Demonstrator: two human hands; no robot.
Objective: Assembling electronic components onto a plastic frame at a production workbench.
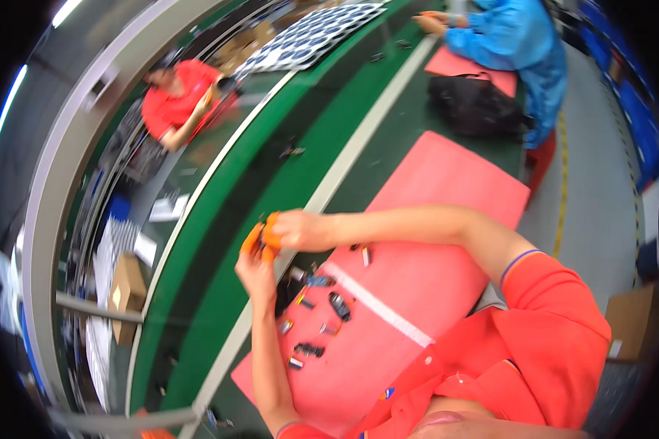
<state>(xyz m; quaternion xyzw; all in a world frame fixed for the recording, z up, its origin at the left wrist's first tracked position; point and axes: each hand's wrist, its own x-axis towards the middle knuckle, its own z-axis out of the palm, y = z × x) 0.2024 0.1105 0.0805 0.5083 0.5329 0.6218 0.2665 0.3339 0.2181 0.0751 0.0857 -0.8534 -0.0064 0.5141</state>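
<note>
My left hand (255, 272) and my right hand (300, 230) meet over the edge of the green belt, beyond the mat's far left side. Orange covers sit on the fingertips of both. The fingers of each are closed around a small dark piece (262, 238), mostly hidden between them and too blurred to name. Nearer to me, on the pink mat (395, 351), lie a black elongated part (339, 306), another black part (309, 350), a blue-and-black part (321, 281) and several short cylinders, one of them white and dark (295, 363).
A pale strip (381, 311) crosses the mat. The green conveyor belt (220, 300) runs along the left, with small dark parts (293, 151) on it. A black bag (476, 104) and a person in blue (512, 51) are far right; a person in red (179, 102) is across the belt.
</note>
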